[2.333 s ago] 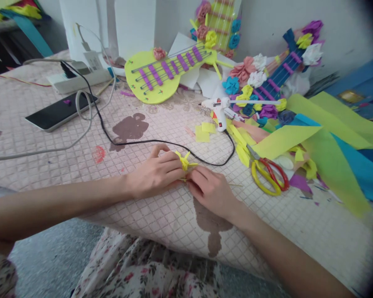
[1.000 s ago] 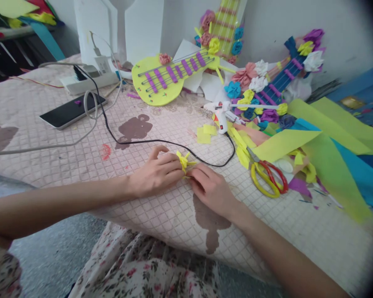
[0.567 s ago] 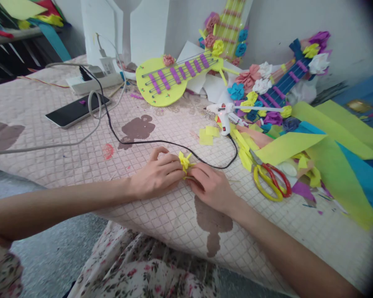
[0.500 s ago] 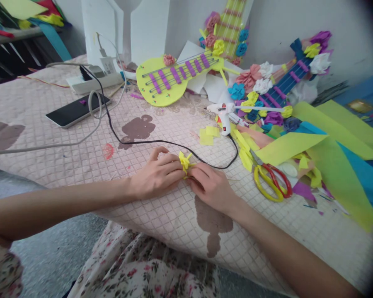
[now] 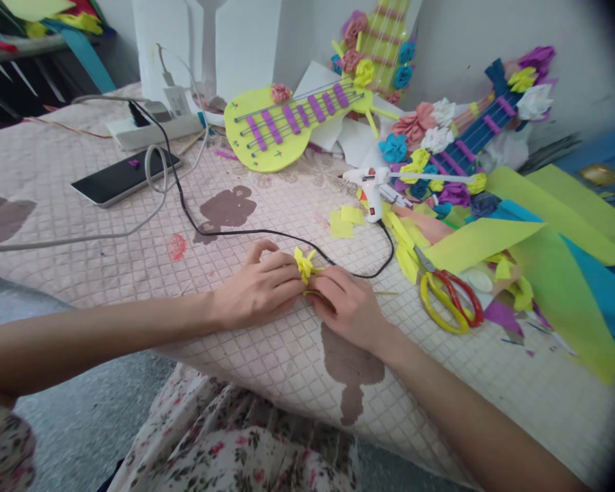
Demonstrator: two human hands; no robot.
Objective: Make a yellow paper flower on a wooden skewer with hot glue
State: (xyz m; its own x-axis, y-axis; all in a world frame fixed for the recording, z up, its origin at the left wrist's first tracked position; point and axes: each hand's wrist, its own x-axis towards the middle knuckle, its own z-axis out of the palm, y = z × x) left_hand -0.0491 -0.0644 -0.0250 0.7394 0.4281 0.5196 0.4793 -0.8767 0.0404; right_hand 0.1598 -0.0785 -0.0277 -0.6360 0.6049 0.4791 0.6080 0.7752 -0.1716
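Between my two hands, low over the near part of the table, is a small yellow paper flower with pointed petals. My left hand is closed on it from the left, its fingertips hidden behind the petals. From the other side my right hand pinches the flower's base, where a thin stick-like stem pokes out past the hand to the right. The black cord of the glue gun runs just behind the hands. Right of my right hand lie scissors with one yellow and one red handle.
Cut yellow squares lie by the glue gun. A yellow paper guitar and a blue one with paper flowers stand at the back. A phone and a power strip are at left; coloured paper sheets spread at right.
The hands and the flower stay almost where they were. The view has shifted very slightly. A little more of the thin stem shows right of my right hand.
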